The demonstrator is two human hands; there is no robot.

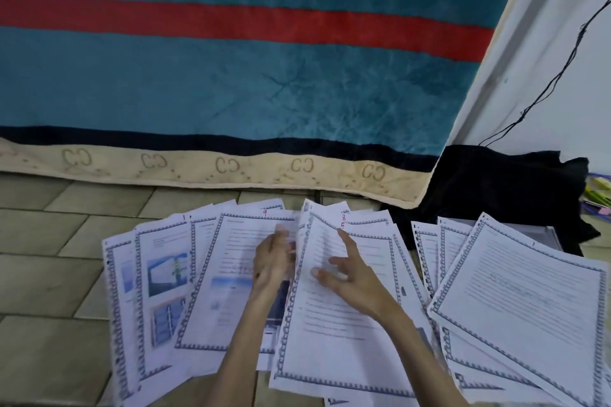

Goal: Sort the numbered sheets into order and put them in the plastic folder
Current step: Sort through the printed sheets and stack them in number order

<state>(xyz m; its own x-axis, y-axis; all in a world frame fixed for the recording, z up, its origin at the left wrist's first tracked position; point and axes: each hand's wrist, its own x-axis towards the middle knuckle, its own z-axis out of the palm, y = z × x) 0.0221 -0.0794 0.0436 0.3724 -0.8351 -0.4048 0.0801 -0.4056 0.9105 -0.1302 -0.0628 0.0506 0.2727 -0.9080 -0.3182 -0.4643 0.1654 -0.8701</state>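
Numbered sheets [231,274] lie fanned across the tiled floor [49,274], just near of a teal blanket [231,76]. The left hand [272,266] has its grip on the edge of a lifted sheet [330,291] at centre. The right hand [353,277] rests on that sheet, fingers spread. The plastic folder [549,235] peeks from beneath the right-hand pile [515,301].

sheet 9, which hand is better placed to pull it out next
Left. The left hand already rests on sheet 9, fingers near its top edge, while the right hand is spread on the neighbouring sheet.
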